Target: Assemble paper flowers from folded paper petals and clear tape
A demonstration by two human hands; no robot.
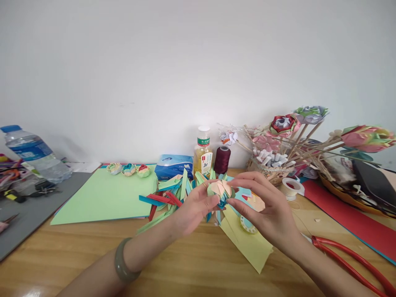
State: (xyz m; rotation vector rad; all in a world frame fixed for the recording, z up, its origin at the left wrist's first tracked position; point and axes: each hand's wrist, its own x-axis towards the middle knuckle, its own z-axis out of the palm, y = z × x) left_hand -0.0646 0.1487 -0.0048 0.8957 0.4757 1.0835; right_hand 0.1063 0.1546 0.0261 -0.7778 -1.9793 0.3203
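Between my two hands, above the middle of the table, is a folded paper flower (221, 190) in peach, green and blue. My left hand (198, 206) grips its left side, thumb in front. On its right, the thumb and fingers of my right hand (262, 204) pinch the edge. Behind and below my left hand lies a heap of folded paper strips (173, 194) in green, blue and red. A yellow paper sheet (244, 239) lies under my right hand, with a small round pale tape roll (247, 224) on it.
Three small paper flowers (128, 169) sit on green sheets (105, 198) at the left. A blue tissue pack (174, 166), a drink bottle (203, 150) and a dark red thread spool (222, 159) stand behind. Red-handled pliers (349, 255) and a basket of paper flowers (270, 165) are right.
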